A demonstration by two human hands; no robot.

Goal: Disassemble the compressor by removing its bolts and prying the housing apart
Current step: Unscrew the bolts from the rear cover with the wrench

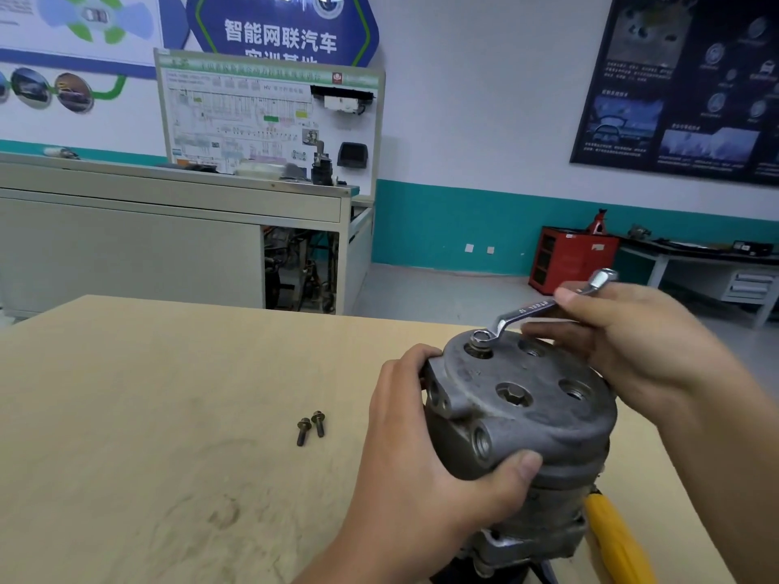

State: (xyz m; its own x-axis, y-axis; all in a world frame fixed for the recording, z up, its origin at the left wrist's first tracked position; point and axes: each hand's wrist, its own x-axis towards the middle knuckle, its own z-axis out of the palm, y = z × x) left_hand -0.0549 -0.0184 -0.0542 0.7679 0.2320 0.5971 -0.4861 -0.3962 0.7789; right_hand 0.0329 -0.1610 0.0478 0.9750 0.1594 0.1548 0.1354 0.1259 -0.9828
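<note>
The left hand [421, 453] and right hand [636, 343] are bare, with short, plain fingernails [529, 467]. The left forearm [379, 554] and right forearm [733, 478] are bare too.

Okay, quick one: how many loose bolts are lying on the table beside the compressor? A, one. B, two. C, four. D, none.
B: two bolts lie side by side on the table, left of the compressor, which the left hand grips while the right hand holds the wrench.
</note>
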